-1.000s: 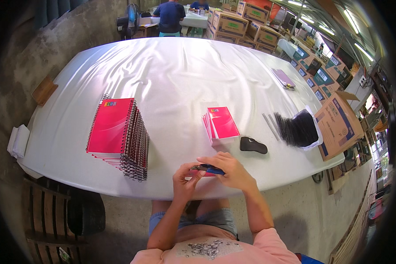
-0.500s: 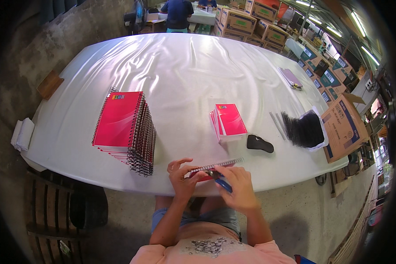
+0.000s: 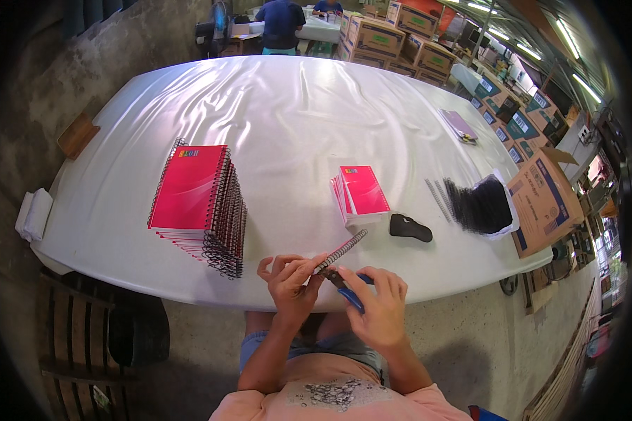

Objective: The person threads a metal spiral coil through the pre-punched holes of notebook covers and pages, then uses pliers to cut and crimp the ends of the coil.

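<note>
My left hand [image 3: 291,286] pinches a spiral-bound notebook near the table's front edge. Its pages and cover are mostly hidden behind the fingers, while its dark wire coil [image 3: 347,248] sticks out up and to the right. Closed around the blue handles of a pair of pliers [image 3: 349,294], my right hand [image 3: 380,306] holds the jaws against the coil's lower end, beside the left fingertips. Beyond the hands stands a short stack of small red notebooks [image 3: 364,191]. Further left is a tall stack of coil-bound red notebooks [image 3: 189,189].
A black, rounded flat object [image 3: 410,228] lies right of the small stack. Loose black coils [image 3: 474,205] fill a white-lined holder beside a cardboard box [image 3: 546,202]. A purplish pad [image 3: 458,126] lies at the far right. Another person [image 3: 281,24] sits beyond the white-covered table [image 3: 281,112].
Both hands have turned the notebook, so its coil now points more steeply up and its red cover no longer shows. The pliers have shifted slightly left, still at the coil.
</note>
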Action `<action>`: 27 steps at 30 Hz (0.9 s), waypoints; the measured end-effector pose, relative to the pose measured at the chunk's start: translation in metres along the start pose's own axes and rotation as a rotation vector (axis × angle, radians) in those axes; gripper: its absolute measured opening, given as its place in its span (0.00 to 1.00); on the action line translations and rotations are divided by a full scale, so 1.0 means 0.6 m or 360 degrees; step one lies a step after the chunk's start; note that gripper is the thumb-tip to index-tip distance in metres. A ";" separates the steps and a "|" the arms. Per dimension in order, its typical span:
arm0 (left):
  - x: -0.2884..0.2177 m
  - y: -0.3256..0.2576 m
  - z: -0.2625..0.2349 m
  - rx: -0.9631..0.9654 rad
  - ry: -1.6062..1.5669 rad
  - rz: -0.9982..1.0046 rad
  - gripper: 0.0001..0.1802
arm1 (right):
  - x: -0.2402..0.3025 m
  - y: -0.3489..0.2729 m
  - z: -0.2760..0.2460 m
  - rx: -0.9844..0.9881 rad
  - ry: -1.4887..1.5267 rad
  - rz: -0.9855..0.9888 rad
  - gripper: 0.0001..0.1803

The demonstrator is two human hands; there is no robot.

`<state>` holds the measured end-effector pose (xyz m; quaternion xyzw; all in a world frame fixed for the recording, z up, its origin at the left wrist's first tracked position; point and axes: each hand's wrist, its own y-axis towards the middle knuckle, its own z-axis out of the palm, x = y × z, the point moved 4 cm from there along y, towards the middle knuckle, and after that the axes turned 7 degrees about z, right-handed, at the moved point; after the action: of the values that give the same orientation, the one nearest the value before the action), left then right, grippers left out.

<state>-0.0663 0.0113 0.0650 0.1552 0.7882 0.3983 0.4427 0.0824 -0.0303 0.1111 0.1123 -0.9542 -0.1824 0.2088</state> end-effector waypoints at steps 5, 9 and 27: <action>-0.006 0.000 -0.004 -0.0030 0.0162 0.0129 0.20 | 0.000 -0.003 0.005 0.0043 0.0037 0.0003 0.37; -0.003 -0.007 -0.004 -0.0116 0.0164 0.0164 0.21 | 0.001 -0.005 0.004 0.0227 0.0117 0.0063 0.32; 0.007 0.005 -0.035 -0.0322 -0.0799 -0.0728 0.14 | -0.183 -0.045 0.067 0.0235 -0.0454 0.0683 0.27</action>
<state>-0.0863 0.0054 0.0712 0.0230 0.6258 0.3144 0.7134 0.1660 -0.0108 0.0269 -0.1044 -0.9867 -0.0777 0.0974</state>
